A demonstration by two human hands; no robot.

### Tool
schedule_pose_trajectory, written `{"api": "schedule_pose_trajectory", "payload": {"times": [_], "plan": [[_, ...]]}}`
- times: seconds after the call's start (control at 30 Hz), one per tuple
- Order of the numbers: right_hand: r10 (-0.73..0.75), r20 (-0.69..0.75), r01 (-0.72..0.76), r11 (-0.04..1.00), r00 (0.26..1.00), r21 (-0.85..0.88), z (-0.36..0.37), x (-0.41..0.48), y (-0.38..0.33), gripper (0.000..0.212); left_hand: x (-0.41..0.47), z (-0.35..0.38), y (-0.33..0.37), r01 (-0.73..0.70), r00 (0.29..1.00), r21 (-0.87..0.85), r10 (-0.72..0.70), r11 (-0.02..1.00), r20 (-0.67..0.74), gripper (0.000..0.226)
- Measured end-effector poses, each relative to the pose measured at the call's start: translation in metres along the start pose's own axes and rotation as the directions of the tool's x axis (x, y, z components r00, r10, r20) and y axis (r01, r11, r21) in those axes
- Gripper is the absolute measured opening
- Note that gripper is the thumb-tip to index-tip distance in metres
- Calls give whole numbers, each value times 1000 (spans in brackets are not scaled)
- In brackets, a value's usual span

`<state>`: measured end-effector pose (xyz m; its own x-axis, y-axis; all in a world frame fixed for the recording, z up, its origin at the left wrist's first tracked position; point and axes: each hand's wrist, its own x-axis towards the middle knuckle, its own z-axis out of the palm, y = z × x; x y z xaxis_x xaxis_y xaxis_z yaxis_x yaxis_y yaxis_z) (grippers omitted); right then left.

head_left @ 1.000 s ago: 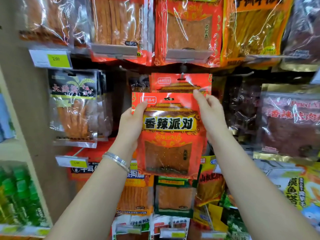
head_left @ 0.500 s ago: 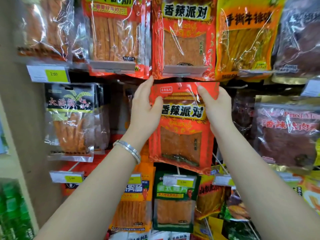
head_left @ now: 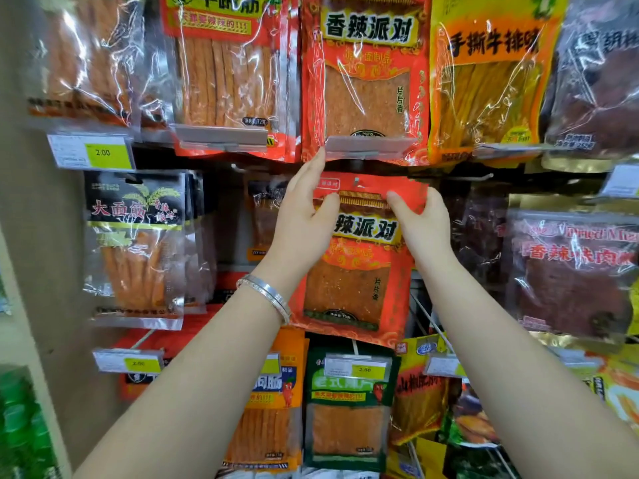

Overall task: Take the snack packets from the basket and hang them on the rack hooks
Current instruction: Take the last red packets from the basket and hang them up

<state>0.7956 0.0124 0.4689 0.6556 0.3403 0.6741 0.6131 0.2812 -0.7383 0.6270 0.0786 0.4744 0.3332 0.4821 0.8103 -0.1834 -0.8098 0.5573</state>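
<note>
Rack hooks (head_left: 482,177) carry snack packets (head_left: 366,88), price tags (head_left: 93,152).

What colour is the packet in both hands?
The packet is red-orange with a yellow title band; the head view shows it.

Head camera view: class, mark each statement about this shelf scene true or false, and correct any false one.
1. The left hand and right hand both pinch the red packet near its top. True.
2. The silver bracelet sits on the right wrist. False: it is on the left.
3. A green packet hangs below the red packet. True.
4. The yellow price tag at upper left reads 5.00. False: it reads 2.00.
</note>
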Motion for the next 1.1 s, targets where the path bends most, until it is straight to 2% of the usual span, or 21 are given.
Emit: {"api": "schedule_pose_trajectory", "payload": {"times": [0.13,0.23,0.37,0.43,0.53,0.6,0.67,0.77,0.87,0.9,1.0,1.1], "plan": [[-32,-42,25,988,999,-151,1,-14,19,55,-2,0,0,-2,1000,-9,3,1000,10,61],[-36,-63,20,971,997,-236,3,-25,25,68,-3,0,-1,2,1000,-9,-2,1000,16,62],[41,-33,-49,952,999,-303,1,-47,27,80,-13,7,-11,33,999,-27,-32,999,42,62],[37,-26,-43,950,999,-310,-4,-64,28,71,-26,11,-23,85,995,-41,-83,996,54,59],[39,-7,-39,968,999,-248,-12,-102,32,44,-61,13,-38,179,984,-77,-176,981,41,42],[88,77,-70,974,993,-215,-19,-140,39,31,-99,9,-45,227,973,-63,-224,972,55,31],[181,193,-144,971,964,-191,-27,-188,51,24,-147,1,-53,337,938,-56,-330,940,108,27],[362,337,-315,930,869,-187,-43,-273,73,25,-248,-14,-66,543,803,47,-535,838,261,23],[603,439,-541,795,666,-273,-64,-370,99,18,-367,-37,-72,753,602,108,-746,649,286,20],[676,448,-597,733,586,-325,-73,-405,104,16,-409,-48,-70,818,509,134,-812,560,286,19],[833,460,-713,522,308,-467,-106,-505,107,15,-529,-83,-43,934,154,270,-945,235,287,5],[907,420,-708,300,5,-639,-136,-583,99,13,-632,-121,8,946,-102,321,-984,-51,144,11]]}}
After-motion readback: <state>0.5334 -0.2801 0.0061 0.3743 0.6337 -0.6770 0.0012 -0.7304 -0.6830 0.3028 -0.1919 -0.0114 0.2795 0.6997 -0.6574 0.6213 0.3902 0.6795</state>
